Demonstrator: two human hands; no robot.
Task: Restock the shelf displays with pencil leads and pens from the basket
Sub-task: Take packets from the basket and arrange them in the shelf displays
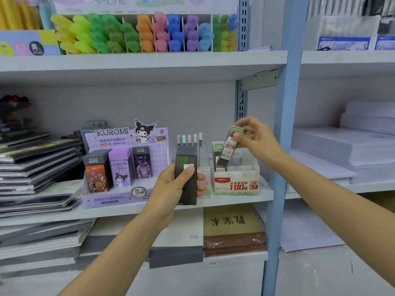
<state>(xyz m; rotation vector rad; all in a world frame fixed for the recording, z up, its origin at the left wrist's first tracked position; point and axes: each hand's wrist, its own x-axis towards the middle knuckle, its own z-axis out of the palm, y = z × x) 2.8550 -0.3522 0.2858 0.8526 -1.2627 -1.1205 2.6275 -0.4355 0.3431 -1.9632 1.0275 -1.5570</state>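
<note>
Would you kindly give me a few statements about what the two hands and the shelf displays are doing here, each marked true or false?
1. The right hand holds a lead case tilted over the white display box. True.
2. The left hand is empty. False: it grips a dark box held upright.
3. The purple display stands to the left of the white display box. True.
4. The highlighters sit on the shelf below the displays. False: they are on the shelf above.
5. The white display box is printed with 0.5. False: it reads 2B 0.7.
</note>
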